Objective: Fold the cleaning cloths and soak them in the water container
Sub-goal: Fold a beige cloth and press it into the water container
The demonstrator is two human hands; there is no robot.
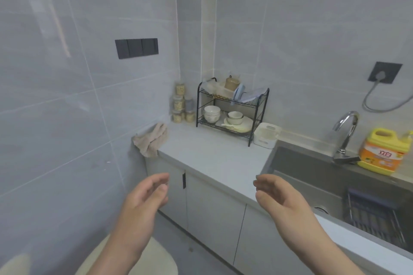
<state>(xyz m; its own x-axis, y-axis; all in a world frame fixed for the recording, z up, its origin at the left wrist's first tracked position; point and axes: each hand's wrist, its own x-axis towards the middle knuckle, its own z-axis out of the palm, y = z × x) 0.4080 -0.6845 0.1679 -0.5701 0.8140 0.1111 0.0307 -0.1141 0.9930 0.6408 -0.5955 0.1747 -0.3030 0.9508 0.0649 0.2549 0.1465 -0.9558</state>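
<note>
- Hanging over the far left end of the worktop (214, 158), against the tiled wall, a crumpled beige cleaning cloth (150, 140) lies well beyond both hands.
- Left hand (145, 198) and right hand (281, 198) are raised in front of the cabinet doors (214, 203), palms turned toward each other, fingers loosely bent, holding nothing and touching nothing.
- The cloth sits up and slightly left of the left hand, with only bare worktop edge between them.
- A black two-tier dish rack (232, 107) with bowls and plates stands at the back corner, stacked jars (181, 105) to its left and a white tub (267, 135) to its right.
- To the right, a steel sink (312, 167) has a faucet (346, 131), a yellow detergent bottle (382, 152) and a dark drain basket (375, 214).
</note>
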